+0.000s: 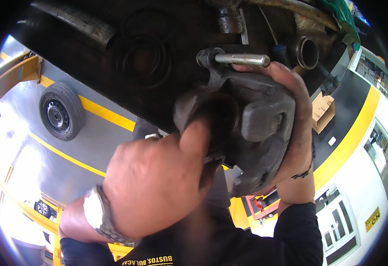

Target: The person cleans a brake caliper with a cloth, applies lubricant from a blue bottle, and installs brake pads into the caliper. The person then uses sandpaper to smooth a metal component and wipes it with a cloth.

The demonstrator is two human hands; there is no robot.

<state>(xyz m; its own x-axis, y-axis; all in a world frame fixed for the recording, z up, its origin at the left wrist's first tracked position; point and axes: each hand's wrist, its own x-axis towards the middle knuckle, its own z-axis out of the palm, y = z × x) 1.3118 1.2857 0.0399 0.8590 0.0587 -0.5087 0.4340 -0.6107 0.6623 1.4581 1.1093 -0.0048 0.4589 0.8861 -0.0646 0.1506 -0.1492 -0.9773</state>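
Observation:
A dark, greasy brake caliper [265,119] is held up in front of me, its round bore facing me. A shiny metal pin [242,60] sticks out sideways at its top. My right hand [301,106] is wrapped round the caliper's right side, thumb by the pin. From the left, my left hand [154,181], with a watch at the wrist, reaches to the caliper; one digit goes into the bore. Its other fingers are curled and mostly hidden, and motion blurs the digit at the bore. Whether anything small is pinched there does not show.
The dark worktop [101,66] beyond the caliper carries a metal pipe [78,24], a hammer [229,20] and a hollow metal cylinder [307,52]. Green cloth [347,22] hangs at the far right. A wheel [60,111] and an open cardboard box [323,113] stand on the floor.

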